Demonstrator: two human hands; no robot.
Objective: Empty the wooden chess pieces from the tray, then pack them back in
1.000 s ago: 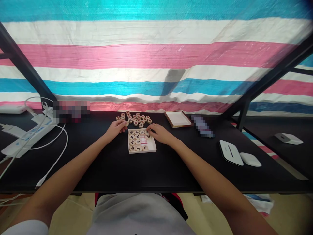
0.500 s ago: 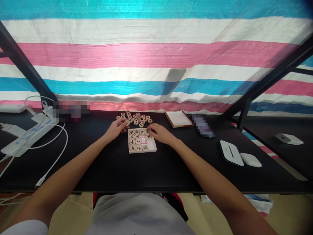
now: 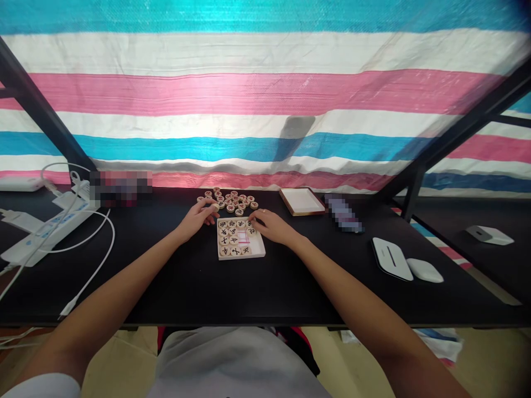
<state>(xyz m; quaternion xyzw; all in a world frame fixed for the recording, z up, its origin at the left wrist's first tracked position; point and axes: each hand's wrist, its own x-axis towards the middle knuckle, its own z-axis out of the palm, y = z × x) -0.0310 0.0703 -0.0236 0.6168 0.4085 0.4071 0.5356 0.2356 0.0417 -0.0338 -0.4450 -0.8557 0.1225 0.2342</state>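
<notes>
A shallow white box lies on the black table, holding several round wooden chess pieces in rows. My left hand rests just left of its far corner, fingers pinched on one round wooden piece. On the box's far right corner sits my right hand, a ring on one finger, its fingertips pressed on a piece in the top row. A loose pile of several more pieces lies just beyond the box.
The box lid lies to the right of the pile. A power strip with white cables sits at the left. Two white devices rest at the right. A striped tarp hangs behind the table.
Almost nothing has moved. My left hand has shifted slightly with the piece it holds; my right hand stays on the box's top row.
</notes>
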